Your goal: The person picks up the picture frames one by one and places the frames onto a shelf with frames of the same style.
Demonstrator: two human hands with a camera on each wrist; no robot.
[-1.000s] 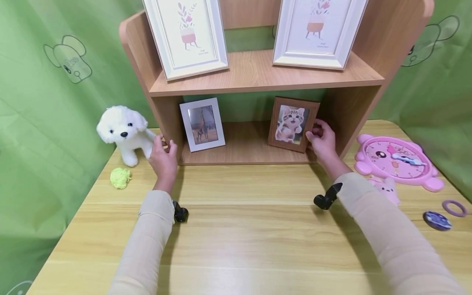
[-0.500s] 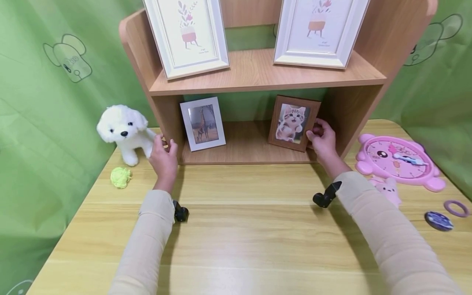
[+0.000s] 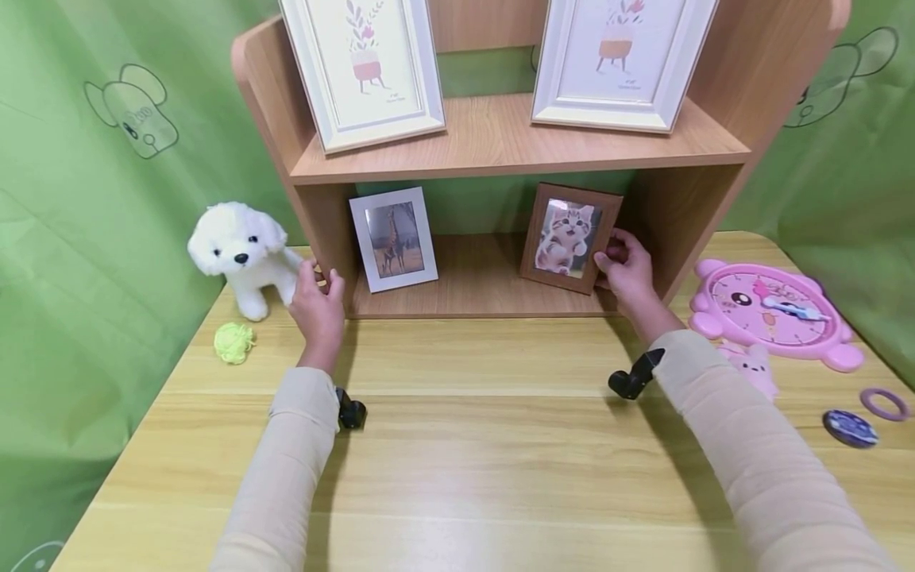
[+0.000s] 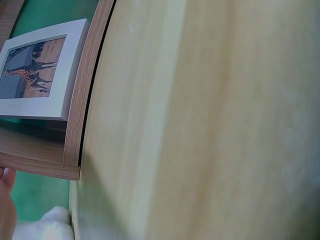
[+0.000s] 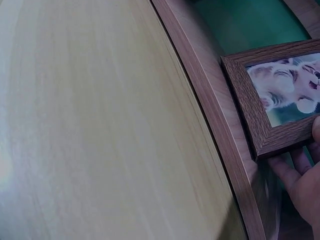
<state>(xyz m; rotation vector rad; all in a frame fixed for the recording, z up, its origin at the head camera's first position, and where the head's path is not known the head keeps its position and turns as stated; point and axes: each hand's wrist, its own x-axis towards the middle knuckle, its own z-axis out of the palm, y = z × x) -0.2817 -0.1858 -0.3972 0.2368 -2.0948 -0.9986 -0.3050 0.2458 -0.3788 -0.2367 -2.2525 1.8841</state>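
My right hand holds a brown wooden picture frame by its right side, thumb at the front edge and fingers partly hidden behind. It has a kitten photo and leans back on the lower shelf at the right; the right wrist view shows its corner and the fingers under its edge. My left hand is at the outside of the shelf unit's left side panel, fingertips right at it and fingers loosely bent. A white picture frame with a giraffe photo stands inside, at the left of the lower shelf.
Two larger white frames stand on the upper shelf. A white plush dog and a yellow-green yarn ball are at left. Right lie a pink clock, a small pink plush, a purple ring and a blue disc.
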